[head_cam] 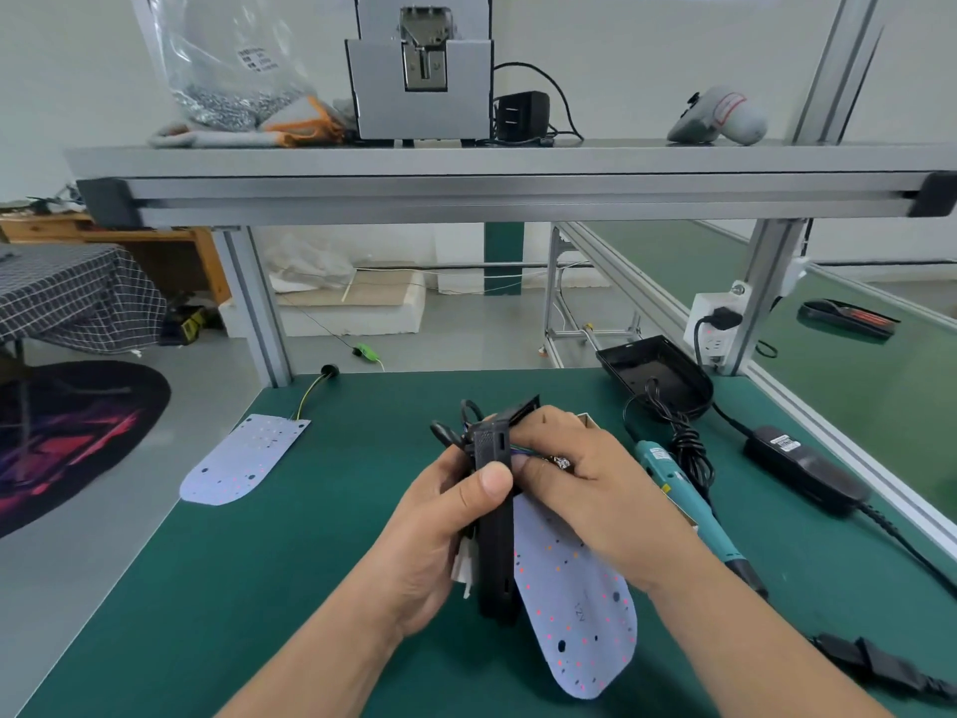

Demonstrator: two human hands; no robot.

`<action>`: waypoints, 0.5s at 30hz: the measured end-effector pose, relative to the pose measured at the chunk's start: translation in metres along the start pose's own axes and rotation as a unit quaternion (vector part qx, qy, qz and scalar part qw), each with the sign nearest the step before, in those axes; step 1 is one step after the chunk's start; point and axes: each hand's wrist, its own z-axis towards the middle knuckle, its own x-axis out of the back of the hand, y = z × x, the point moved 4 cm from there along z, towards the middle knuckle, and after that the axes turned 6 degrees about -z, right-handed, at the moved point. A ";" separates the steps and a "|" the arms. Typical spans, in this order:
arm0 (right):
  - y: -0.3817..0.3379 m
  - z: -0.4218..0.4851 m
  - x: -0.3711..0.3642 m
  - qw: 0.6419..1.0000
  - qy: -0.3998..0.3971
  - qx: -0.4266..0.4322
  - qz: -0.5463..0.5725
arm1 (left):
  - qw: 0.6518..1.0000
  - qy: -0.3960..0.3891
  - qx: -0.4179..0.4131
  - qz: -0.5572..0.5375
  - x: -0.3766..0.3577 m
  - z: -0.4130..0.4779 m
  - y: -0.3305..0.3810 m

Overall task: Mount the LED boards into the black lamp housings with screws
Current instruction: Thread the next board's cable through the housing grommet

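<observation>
Student: Position of the lamp housing [494,536] relative to each hand?

Tutor: Held on edge between both hands, above the bench [259,588]. Grip by the left hand [445,515]: thumb across the upper edge, fingers curled behind. Fingers of the right hand [585,484] curl round the far end of the LED board [575,603], beside coloured wires. That board lies against the housing's right side.

Student: Orientation?

Tutor: Both long axes run away from the person. The board's rounded end points toward the person, dotted face up and rightward.

Student: Surroundings?

Tutor: Green bench surface in an aluminium frame. At far left, flat, the second LED board [243,458]; at far right, the second housing [652,375]. Just right of the right hand, a teal screwdriver [689,510]. Overhead, a shelf [466,163] with a screw bag [228,70] and a grey machine [419,80].
</observation>
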 end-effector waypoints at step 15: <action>0.050 -0.009 0.015 0.977 0.019 -0.110 -0.180 | 0.981 0.084 0.075 -0.157 0.025 -0.004 -0.018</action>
